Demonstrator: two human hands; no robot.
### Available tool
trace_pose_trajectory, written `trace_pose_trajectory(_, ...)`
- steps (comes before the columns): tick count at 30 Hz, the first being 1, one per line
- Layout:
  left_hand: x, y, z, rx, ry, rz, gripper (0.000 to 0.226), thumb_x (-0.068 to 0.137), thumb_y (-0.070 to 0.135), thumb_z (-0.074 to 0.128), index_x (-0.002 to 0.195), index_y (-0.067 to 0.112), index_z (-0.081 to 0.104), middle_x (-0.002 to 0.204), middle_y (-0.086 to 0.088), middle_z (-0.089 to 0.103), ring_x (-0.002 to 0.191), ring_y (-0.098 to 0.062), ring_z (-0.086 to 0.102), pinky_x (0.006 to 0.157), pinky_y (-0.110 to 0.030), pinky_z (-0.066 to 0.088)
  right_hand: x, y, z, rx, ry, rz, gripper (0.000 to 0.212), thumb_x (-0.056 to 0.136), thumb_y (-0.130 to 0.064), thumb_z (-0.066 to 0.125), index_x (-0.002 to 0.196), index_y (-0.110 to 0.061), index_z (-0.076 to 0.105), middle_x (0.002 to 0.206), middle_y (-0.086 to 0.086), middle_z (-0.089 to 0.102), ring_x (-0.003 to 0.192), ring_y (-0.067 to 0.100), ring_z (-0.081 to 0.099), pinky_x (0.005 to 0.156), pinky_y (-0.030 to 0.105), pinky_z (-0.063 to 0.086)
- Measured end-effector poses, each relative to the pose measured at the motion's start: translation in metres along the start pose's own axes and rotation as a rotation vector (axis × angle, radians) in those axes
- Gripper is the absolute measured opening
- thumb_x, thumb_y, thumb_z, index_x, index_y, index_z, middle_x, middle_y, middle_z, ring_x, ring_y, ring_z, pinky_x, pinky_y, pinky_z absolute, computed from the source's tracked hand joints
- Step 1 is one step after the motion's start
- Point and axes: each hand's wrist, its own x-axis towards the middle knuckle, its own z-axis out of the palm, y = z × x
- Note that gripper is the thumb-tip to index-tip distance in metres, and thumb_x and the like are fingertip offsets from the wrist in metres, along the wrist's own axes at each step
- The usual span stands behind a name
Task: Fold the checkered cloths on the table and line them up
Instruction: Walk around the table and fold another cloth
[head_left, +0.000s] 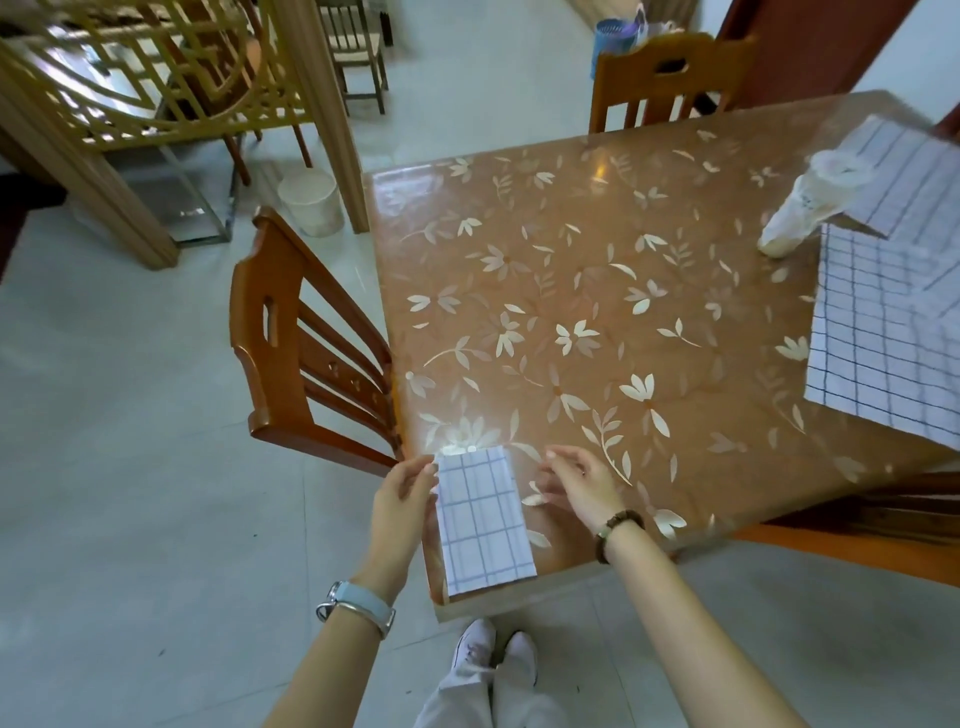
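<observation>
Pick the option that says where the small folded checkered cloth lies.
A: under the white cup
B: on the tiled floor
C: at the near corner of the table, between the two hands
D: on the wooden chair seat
C: the small folded white cloth with blue grid lines lies flat on the near corner of the brown floral-patterned table, with the left hand at its left edge and the right hand just off its right side.

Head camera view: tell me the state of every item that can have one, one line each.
Folded cloth: folded into a narrow rectangle, flat at the near corner of the table.
Near spread cloth: unfolded, flat.
Far spread cloth: unfolded, flat.
White bag: standing beside the spread cloths.
Left hand: open, touching the folded cloth's left edge.
Right hand: open, holding nothing.
</observation>
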Motion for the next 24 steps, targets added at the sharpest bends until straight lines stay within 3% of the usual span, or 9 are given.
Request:
trace_pose_trajectory(3,0.005,0.022,0.005,-0.05,-0.061,0.052,0.025,0.103,0.031,0.046,0.121,0.022,0.06,0.118,0.003,0.066,0.11,-0.015,0.063,0.088,-0.027,0.053,-0.011,-0.018,-0.01,0.044,0.051,-0.051,0.029,0.1,-0.028,0.048,0.121,-0.01,0.056,0.11,0.008,0.066,0.091,0.02,0.066,0.074,0.028,0.055)
trace_pose_trajectory(7,0.015,0.052,0.016,-0.069,-0.141,0.121,0.034,0.105,0.034,0.04,0.129,0.019,0.058,0.125,0.001,0.065,0.115,-0.016,0.061,0.099,-0.036,0.051,-0.028,-0.041,-0.028,0.224,0.138,-0.106,0.033,0.102,-0.031,0.041,0.122,-0.01,0.056,0.113,0.011,0.065,0.087,0.022,0.066,0.06,0.021,0.055)
trace_pose_trajectory(12,0.018,0.087,0.041,-0.104,-0.256,0.207,0.036,0.105,0.035,0.04,0.131,0.018,0.058,0.125,0.001,0.064,0.116,-0.016,0.062,0.099,-0.038,0.051,-0.053,-0.055,-0.058,0.37,0.281,-0.18,0.029,0.101,-0.037,0.04,0.107,-0.02,0.064,0.113,0.01,0.069,0.098,0.028,0.068,0.092,0.041,0.052)
trace_pose_trajectory(24,-0.017,0.122,0.122,-0.086,-0.588,0.317,0.034,0.106,0.031,0.037,0.125,0.019,0.062,0.124,-0.002,0.067,0.115,-0.015,0.063,0.096,-0.036,0.051,-0.124,-0.039,-0.142,0.524,0.542,-0.317,0.042,0.102,-0.04,0.035,0.127,-0.015,0.057,0.115,0.007,0.069,0.1,0.022,0.069,0.097,0.042,0.05)
